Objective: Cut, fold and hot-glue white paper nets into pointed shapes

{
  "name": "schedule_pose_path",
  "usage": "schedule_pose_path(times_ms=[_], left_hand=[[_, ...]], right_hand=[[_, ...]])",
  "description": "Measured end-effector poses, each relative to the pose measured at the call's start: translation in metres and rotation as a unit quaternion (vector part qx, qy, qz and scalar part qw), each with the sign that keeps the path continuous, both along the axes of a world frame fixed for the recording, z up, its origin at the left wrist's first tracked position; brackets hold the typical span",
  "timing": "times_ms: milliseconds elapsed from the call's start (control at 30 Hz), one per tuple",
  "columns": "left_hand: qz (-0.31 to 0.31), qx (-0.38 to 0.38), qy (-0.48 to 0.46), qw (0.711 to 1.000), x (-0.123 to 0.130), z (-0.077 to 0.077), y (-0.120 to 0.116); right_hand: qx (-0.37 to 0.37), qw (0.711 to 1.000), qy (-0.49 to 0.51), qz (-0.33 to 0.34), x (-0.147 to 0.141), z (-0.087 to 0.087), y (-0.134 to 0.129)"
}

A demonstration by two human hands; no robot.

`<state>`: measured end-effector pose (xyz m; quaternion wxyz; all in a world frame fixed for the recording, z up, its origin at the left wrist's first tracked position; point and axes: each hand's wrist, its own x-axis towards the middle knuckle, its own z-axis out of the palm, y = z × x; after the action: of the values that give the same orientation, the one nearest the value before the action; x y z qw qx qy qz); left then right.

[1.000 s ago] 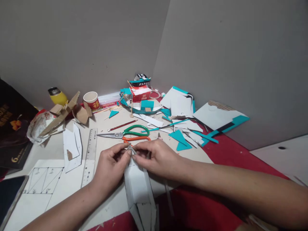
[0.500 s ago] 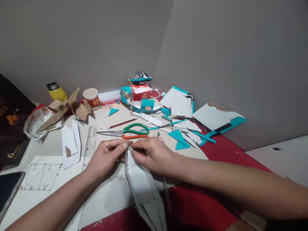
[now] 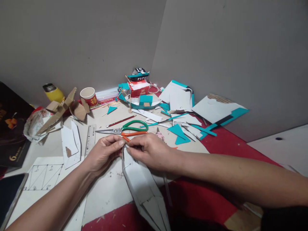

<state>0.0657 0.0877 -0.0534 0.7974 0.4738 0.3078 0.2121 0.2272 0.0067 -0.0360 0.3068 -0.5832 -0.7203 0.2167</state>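
Observation:
A long, narrow folded cardboard boat shape (image 3: 141,181), pale inside with raised sides, runs from my fingers toward the bottom edge. My left hand (image 3: 106,152) pinches its far tip from the left, thumb against the edge. My right hand (image 3: 149,149) closes on the same tip from the right, fingers bent. The fingertips of both hands nearly meet there and cover the end of the boat. Just beyond them lie scissors (image 3: 122,129) with green and orange handles, blades pointing left. A pencil (image 3: 121,121) rests behind the scissors.
A clear ruler (image 3: 90,138) and cut card (image 3: 71,146) lie left, above a drawn sheet (image 3: 44,176) and a dark tablet (image 3: 12,195). Behind stand a paper cup (image 3: 88,97), a yellow bottle (image 3: 54,93) and a teal cardboard boat (image 3: 139,103). Card scraps (image 3: 178,133) spread right.
The view has shifted slightly. Both hands stay at the boat's far tip, with only small finger movements. The near end of the boat has swung a little to the right.

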Motion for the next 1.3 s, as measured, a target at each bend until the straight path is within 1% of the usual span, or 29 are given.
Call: schedule_pose_path(times_ms=[133, 300, 467, 800, 900, 1067, 1133, 1233, 1300], left_hand=[[0.002, -0.004, 0.000, 1.000, 0.000, 0.003, 0.000], [-0.007, -0.004, -0.013, 1.000, -0.002, 0.008, -0.001], [-0.007, 0.022, -0.009, 1.000, 0.000, 0.011, -0.002], [-0.018, 0.089, 0.012, 0.996, -0.004, 0.011, -0.005], [0.000, 0.093, 0.006, 0.996, 0.000, 0.011, -0.007], [0.072, 0.063, -0.007, 0.995, 0.003, 0.013, -0.002], [0.086, 0.046, -0.004, 0.995, 0.001, 0.014, 0.001], [0.068, 0.045, 0.017, 0.996, 0.000, 0.017, 0.000], [0.046, 0.068, 0.032, 0.996, 0.001, 0.017, -0.004]], right_hand=[[0.010, 1.000, 0.006, 0.003, -0.002, 0.000, 0.000], [0.020, 0.999, -0.021, 0.013, -0.002, 0.005, -0.001], [0.030, 0.999, -0.038, 0.017, -0.004, 0.009, -0.002], [0.022, 0.998, -0.055, 0.017, -0.006, 0.011, -0.004], [0.032, 0.998, -0.052, 0.017, -0.005, 0.012, -0.004], [0.033, 0.999, -0.026, -0.006, -0.001, 0.013, -0.001], [0.028, 0.999, -0.012, -0.023, 0.001, 0.013, 0.003], [0.027, 0.998, 0.008, -0.058, 0.005, 0.013, 0.009], [0.024, 0.996, 0.024, -0.079, 0.007, 0.012, 0.013]])
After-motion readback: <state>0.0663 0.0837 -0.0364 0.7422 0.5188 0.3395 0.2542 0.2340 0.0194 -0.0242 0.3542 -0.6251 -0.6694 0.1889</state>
